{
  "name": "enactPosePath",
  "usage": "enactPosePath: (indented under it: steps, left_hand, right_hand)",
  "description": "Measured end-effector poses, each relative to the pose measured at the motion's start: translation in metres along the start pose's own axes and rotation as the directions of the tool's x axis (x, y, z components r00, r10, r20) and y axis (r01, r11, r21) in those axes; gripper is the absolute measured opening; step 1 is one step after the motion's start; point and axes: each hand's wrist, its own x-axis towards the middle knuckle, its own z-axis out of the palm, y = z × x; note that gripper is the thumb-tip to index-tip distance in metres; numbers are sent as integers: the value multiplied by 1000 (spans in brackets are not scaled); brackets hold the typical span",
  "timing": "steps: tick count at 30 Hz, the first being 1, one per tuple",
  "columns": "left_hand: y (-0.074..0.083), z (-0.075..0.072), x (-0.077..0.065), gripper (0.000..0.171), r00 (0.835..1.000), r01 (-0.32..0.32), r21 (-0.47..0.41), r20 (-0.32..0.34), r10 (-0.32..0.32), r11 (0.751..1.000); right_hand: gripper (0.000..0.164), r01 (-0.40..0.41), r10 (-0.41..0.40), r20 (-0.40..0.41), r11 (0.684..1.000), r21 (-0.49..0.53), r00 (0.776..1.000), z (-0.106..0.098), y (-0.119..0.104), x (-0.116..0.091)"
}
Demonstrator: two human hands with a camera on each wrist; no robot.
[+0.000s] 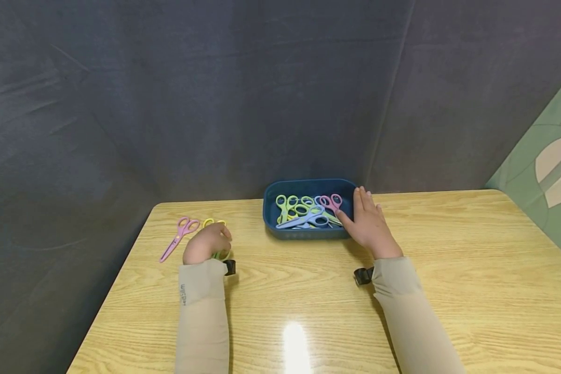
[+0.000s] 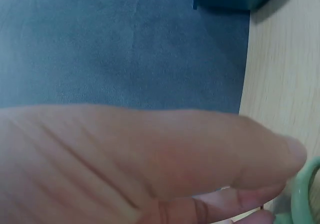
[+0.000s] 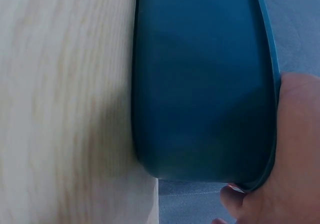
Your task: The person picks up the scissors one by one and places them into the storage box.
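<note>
wood table [image 1: 308, 291], blue tray [image 1: 304, 235], long axis left-right

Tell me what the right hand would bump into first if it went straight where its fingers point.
Probably the cloth behind the table: the right hand rests on the bin, fingers pointing that way. How close the cloth is, I can't tell.
</note>
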Motion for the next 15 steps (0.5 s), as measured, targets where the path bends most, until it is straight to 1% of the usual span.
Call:
enactPosePath:
  steps: [5, 8, 11, 15]
  left_hand:
    - [-2, 1, 1, 38, 1000, 26, 28, -16, -25, 999]
    - [-1, 2, 1, 36, 999, 37, 56, -8, -37, 998]
    - [1, 4, 3, 34, 999, 39, 100, 4, -39, 994]
    - [3, 8, 5, 33, 999, 36, 137, 3, -37, 990]
  right_hand:
    - [89, -1, 1, -1, 1000, -1, 1000, 0, 0, 1]
    - [89, -2, 2, 1, 1000, 0, 1000, 0, 0, 1]
    - [89, -3, 3, 2, 1000, -1, 1000, -1, 0, 2]
    - [88, -3, 3, 3, 1000, -3, 1000, -1, 0, 2]
